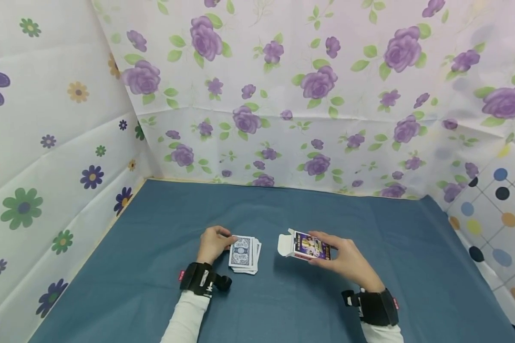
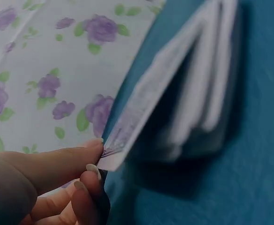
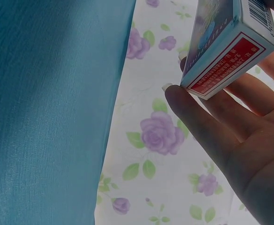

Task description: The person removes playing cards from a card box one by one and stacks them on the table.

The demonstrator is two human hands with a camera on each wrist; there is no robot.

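A loose stack of playing cards [image 1: 254,259] with blue-patterned backs lies face down on the cloth. My left hand [image 1: 210,244] is at its left side, thumb and finger pinching the corner of a playing card [image 2: 139,108]. In the left wrist view that card tilts up from the rest of the stack [image 2: 211,108], leaving a dark gap beneath. To the right, my right hand [image 1: 349,257] grips a card box [image 1: 312,246] by its sides, above the cloth. Its white end flap [image 1: 285,245] stands open toward the cards. A red label and a barcode show in the right wrist view.
A blue cloth [image 1: 176,205] covers the table. Flowered sheets [image 1: 249,95] hang behind it and along the left, and a dotted sheet [image 1: 502,219] hangs on the right. Black straps with cameras [image 1: 375,307] are on both wrists.
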